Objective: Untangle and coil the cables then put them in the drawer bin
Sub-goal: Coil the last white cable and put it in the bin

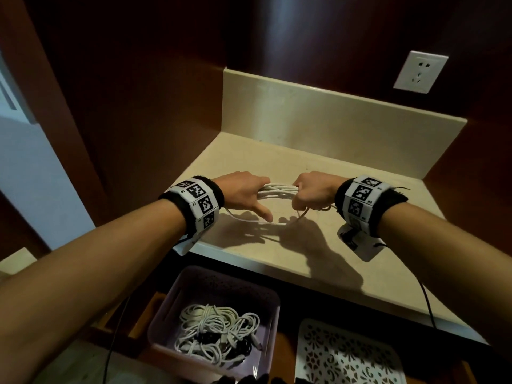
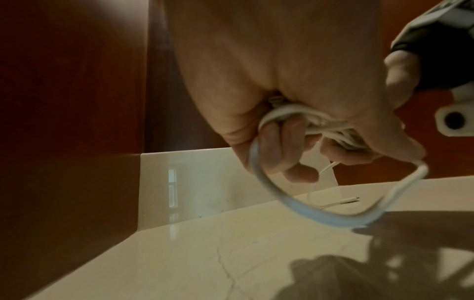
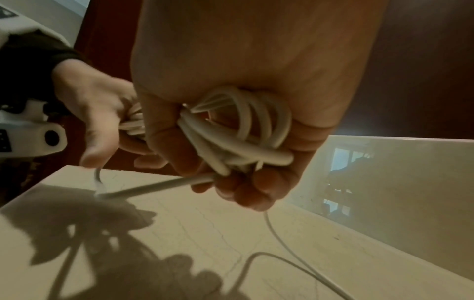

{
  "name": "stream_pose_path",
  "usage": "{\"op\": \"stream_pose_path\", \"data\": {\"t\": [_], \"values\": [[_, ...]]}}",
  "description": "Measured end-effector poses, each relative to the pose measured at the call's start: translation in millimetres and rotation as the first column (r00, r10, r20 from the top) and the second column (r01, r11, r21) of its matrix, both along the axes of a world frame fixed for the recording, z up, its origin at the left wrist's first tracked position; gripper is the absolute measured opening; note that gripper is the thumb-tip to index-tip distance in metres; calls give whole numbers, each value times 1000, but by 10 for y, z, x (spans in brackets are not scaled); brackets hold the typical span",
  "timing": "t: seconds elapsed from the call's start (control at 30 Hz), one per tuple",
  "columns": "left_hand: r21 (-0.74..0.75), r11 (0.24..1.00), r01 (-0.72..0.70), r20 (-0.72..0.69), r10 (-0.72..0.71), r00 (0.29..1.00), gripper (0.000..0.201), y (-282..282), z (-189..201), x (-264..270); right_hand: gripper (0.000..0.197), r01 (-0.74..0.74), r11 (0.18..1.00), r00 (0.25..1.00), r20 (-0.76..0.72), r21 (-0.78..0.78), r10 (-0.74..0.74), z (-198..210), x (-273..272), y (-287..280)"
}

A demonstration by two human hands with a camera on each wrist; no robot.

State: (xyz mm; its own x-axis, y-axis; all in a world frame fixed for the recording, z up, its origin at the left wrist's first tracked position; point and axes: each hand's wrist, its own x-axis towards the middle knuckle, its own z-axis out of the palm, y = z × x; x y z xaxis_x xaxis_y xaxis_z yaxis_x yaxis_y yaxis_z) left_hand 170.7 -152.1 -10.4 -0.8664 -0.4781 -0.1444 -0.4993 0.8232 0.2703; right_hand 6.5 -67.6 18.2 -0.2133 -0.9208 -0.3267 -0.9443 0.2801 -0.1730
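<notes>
A white cable (image 1: 278, 189) wound into a coil stretches between both hands just above the beige counter (image 1: 318, 245). My left hand (image 1: 243, 191) grips the coil's left end (image 2: 305, 121), thumb pointing down. My right hand (image 1: 313, 191) is fisted round the right end, with the loops bunched in its palm (image 3: 246, 130). One loose loop (image 1: 263, 221) sags under the hands to the counter. The cable's free tail (image 3: 287, 243) trails across the counter from the right fist. Below the counter's front edge, a lilac bin (image 1: 166, 314) holds several tangled white and black cables (image 1: 219, 333).
A white patterned tray (image 1: 346, 356) lies right of the bin. A low beige backsplash (image 1: 332, 112) borders the counter's back. Dark wood panels close the left and back, with a white wall socket (image 1: 419, 72) at the upper right. A black wire (image 1: 428, 303) hangs from my right wristband.
</notes>
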Motion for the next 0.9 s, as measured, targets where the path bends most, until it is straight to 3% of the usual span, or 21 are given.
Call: {"op": "stream_pose_path", "data": {"t": [0.23,0.37,0.47,0.63,0.8,0.9], "values": [[-79,997,10,-8,-10,1000,72,41,-33,5,12,82,997,975,209,2,-80,78,-21,38],[-222,972,77,-89,-99,991,86,69,22,-18,6,86,996,972,217,29,-91,162,-41,36],[-315,947,61,-114,-101,988,65,76,81,-48,9,73,995,971,224,74,-87,191,-60,21],[-271,962,-38,-234,-28,972,22,42,137,-45,23,17,999,975,219,46,-27,228,-44,61],[-258,963,-72,-234,10,972,23,7,153,-88,49,-15,1000,968,249,-8,17,213,-93,110],[-251,966,-68,-217,13,976,25,-9,157,-110,49,-23,997,939,341,-72,46,218,-123,144]]}}
